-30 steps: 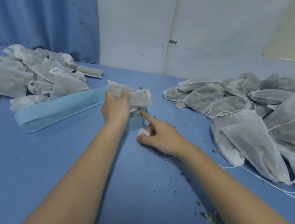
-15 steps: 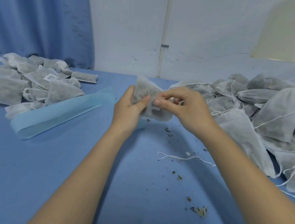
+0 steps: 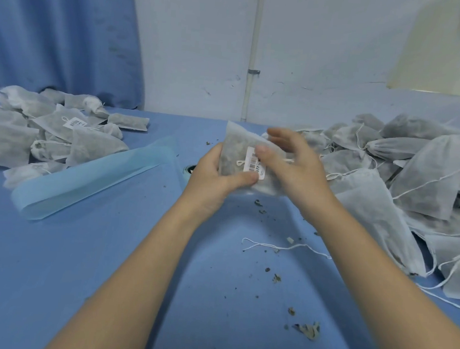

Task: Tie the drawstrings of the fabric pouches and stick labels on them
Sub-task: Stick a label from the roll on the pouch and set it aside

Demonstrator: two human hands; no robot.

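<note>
Nearest me on the table (image 3: 48, 269): herb crumbs (image 3: 307, 330) and 1 loose string (image 3: 272, 246). Above that, my left hand (image 3: 214, 178) grips the pouch (image 3: 242, 153) from its left side, thumb curled over the lower front edge. Pouch is lifted off the table, mid-frame. My right hand (image 3: 296, 166) is mostly spread, fingers relaxed, thumb tip (image 3: 261, 150) pressing the barcode label (image 3: 255, 162) onto the pouch; it holds nothing.

I judge the step is sticking the label. To do it well I'd keep the fabric taut w/ the left and rub the thumb along the whole label, corners incl., since lumpy filling underneath could leave edges lifting.

Counts: 1 pouch in hand, 1 label on it, drawstring bow (image 3: 240, 162) just beside the label. 1 blue backing strip (image 3: 89, 178) left of the hands. Farther back, 2 heaps: left pile (image 3: 32, 129), 1 label visible there; right pile (image 3: 417, 177), bigger. Can't count either exactly.
</note>
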